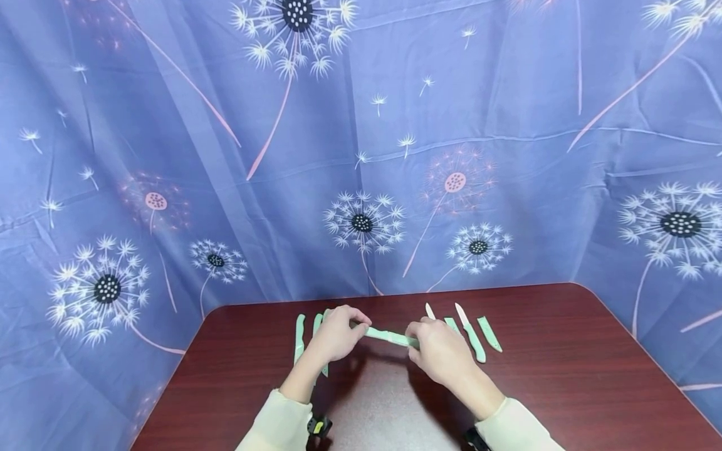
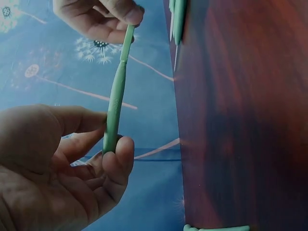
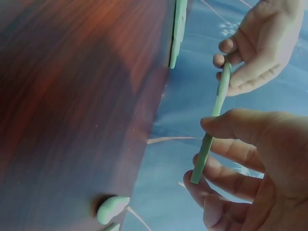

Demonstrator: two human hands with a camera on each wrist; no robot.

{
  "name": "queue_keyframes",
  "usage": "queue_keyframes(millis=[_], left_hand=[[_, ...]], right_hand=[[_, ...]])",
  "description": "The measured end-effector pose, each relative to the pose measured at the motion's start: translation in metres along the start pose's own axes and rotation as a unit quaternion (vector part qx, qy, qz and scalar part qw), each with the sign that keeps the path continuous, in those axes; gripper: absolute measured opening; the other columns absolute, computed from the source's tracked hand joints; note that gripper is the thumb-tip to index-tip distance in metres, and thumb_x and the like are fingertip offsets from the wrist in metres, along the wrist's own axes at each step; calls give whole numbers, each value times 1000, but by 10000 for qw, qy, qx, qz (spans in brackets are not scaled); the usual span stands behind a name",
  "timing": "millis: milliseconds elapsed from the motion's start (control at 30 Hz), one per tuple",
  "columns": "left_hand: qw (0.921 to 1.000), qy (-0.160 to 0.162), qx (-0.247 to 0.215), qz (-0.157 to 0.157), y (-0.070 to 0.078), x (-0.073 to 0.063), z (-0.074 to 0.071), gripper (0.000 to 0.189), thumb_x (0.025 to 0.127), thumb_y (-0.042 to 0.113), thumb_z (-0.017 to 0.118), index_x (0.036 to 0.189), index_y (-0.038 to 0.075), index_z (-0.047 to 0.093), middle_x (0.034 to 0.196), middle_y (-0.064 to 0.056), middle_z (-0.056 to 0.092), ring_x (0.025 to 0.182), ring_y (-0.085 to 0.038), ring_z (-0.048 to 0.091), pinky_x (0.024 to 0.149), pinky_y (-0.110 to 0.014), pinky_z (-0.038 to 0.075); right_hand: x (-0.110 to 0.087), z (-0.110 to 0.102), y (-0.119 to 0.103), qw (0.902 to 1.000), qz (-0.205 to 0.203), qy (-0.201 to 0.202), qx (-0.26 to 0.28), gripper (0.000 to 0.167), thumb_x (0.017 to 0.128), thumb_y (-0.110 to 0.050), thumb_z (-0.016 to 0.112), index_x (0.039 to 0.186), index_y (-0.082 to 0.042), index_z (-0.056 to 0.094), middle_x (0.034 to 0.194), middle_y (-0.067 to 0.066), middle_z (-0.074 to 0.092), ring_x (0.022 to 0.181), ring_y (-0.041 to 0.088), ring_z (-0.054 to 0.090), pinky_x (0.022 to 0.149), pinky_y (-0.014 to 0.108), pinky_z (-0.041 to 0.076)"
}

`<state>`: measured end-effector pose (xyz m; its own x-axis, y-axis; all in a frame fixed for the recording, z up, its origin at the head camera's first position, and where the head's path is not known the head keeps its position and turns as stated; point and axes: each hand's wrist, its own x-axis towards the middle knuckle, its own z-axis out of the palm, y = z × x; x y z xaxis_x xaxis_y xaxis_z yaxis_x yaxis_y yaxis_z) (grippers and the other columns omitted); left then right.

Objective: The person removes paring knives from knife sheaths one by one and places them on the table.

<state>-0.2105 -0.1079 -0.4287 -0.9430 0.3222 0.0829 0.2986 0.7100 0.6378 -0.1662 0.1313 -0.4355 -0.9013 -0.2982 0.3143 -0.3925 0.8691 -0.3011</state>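
Observation:
A small pale-green paring knife with its green sheath [image 1: 397, 339] on is held level above the table between both hands. My left hand [image 1: 337, 334] pinches the end of the knife's handle [image 2: 115, 96] between thumb and fingers. At the other end, my right hand [image 1: 442, 354] grips the sheath, thumb on one side and fingers on the other; in the right wrist view the sheath's tip [image 3: 197, 173] pokes out past the thumb. Handle and sheath meet in one line, and no bare blade shows between them.
Left of the hands lie several green knives [image 1: 299, 338], partly hidden by the left arm. To the right are an unsheathed knife [image 1: 474, 338] with a white blade, a loose green sheath [image 1: 489, 334], and another white blade [image 1: 430, 311] behind the right hand. A patterned blue cloth [image 1: 395, 188] hangs beyond the brown table [image 1: 564, 351].

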Motion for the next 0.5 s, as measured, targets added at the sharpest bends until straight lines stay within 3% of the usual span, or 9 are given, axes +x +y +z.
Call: queue_keyframes(millis=[133, 333, 500], left_hand=[[9997, 13, 74, 211, 2, -8, 4, 15, 103, 18, 69, 111, 12, 79, 111, 0, 68, 103, -21, 63, 88, -43, 52], [9983, 104, 209, 529, 4, -16, 10, 15, 99, 19, 75, 112, 13, 80, 103, 6, 65, 94, -14, 61, 85, -37, 53], [9970, 173, 311, 681, 6, -25, 16, 18, 96, 18, 80, 113, 14, 80, 101, 8, 64, 94, -17, 60, 82, -34, 51]], right_hand=[[-3, -3, 3, 9999, -59, 42, -109, 18, 79, -15, 88, 88, -21, 74, 75, -10, 52, 71, 20, 58, 58, 40, 49], [-6, -6, 9, 9995, -256, 126, -164, 19, 79, -15, 90, 91, -20, 75, 80, -9, 56, 75, 21, 61, 59, 39, 52], [-9, -5, 14, 9976, -529, 263, -365, 21, 78, -15, 90, 92, -20, 76, 85, -7, 62, 78, 20, 61, 60, 37, 52]])
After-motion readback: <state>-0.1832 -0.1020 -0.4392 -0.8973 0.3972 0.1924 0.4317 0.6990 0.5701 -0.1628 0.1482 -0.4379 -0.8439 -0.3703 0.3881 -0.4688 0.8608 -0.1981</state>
